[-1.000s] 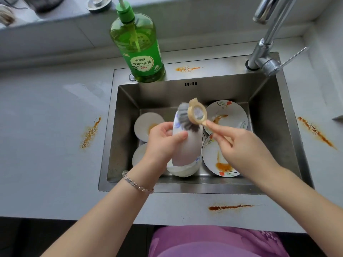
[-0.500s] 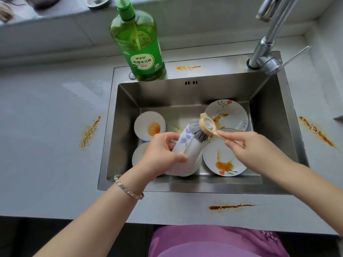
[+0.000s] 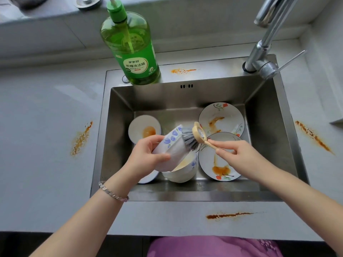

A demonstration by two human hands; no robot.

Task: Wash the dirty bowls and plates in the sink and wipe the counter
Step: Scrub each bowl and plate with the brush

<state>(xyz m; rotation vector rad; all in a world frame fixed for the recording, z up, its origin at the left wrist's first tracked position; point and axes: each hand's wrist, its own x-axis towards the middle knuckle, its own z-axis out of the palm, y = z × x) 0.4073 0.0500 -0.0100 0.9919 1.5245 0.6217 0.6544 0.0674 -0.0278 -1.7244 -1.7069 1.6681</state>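
- The left hand (image 3: 146, 156) has its fingers and thumb curled round a flowered bowl (image 3: 175, 143), holding it tipped on its side above the sink (image 3: 263, 127).
- The right hand (image 3: 239, 154) pinches the handle of a brush (image 3: 193, 138), whose grey bristles press against the bowl's mouth.
- Directly under the held bowl a second bowl (image 3: 181, 173) sits tilted with a yellowish film inside, apparently unwashed.
- Beyond the left hand's knuckles a small bowl (image 3: 141, 125) has an orange puddle in it.
- Under the right hand the near plate (image 3: 206, 162) carries orange sauce, and the far plate (image 3: 228, 115) past the brush head is streaked too.
- No water runs from the tap (image 3: 263, 60), and the soap bottle (image 3: 131, 47) stands on the rim beyond both hands.
- On the counter (image 3: 37, 145), orange stains (image 3: 81, 139) lie outside each wrist and on the front edge.
- The job looks barely begun: one bowl is being scrubbed, and the rest of the dishes, rinsing and wiping remain.
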